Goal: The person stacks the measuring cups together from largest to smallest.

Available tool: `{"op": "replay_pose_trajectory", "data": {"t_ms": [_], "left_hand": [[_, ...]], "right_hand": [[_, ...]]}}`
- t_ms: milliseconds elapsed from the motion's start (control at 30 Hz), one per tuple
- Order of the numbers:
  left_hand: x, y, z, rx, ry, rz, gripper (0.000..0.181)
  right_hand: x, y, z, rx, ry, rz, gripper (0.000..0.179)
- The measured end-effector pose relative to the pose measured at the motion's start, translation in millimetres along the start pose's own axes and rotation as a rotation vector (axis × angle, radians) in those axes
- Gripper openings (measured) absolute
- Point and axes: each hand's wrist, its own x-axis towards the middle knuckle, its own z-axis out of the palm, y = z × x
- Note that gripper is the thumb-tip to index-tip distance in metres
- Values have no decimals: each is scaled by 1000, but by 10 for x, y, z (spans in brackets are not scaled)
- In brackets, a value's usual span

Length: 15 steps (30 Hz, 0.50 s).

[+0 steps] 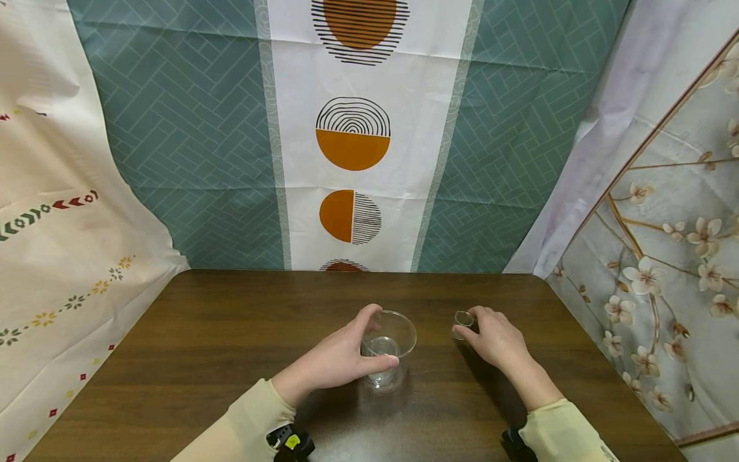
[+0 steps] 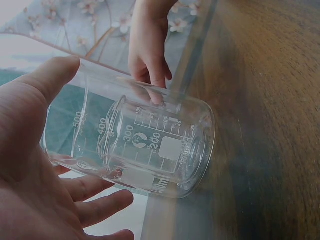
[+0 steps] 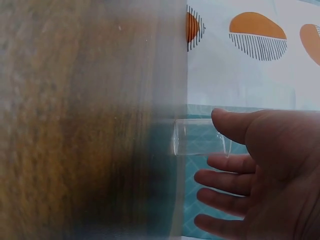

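A large clear glass beaker (image 1: 407, 350) with a printed scale up to 500 stands on the table. Nested inside it is a smaller graduated beaker (image 2: 150, 142). My left hand (image 1: 352, 356) holds the large beaker near its rim, thumb on one side and fingers round the other. Off to the right, my right hand (image 1: 495, 335) pinches a tiny plain glass cup (image 3: 197, 137) between thumb and index finger. The other fingers of that hand extend below the cup in the right wrist view. Whether the tiny cup touches the table is hard to tell.
A dark brown wooden table (image 1: 231, 327) lies under both hands. Behind it hangs a green and white patterned cloth (image 1: 196, 128). A cream cloth (image 1: 69, 269) borders the left side, and a flowered cloth (image 1: 664, 256) borders the right.
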Motion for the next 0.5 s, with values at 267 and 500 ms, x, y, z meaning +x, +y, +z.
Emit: {"op": "replay_pose_trajectory", "data": {"t_ms": [267,500], "left_hand": [[-5,16,-5,-1,2,0,93],[-3,21,-7,-4,-2,-4,93]], "right_hand": [[16,-2,4,11,12,-2,55],[16,0,13,-1,23,-9,52]]}}
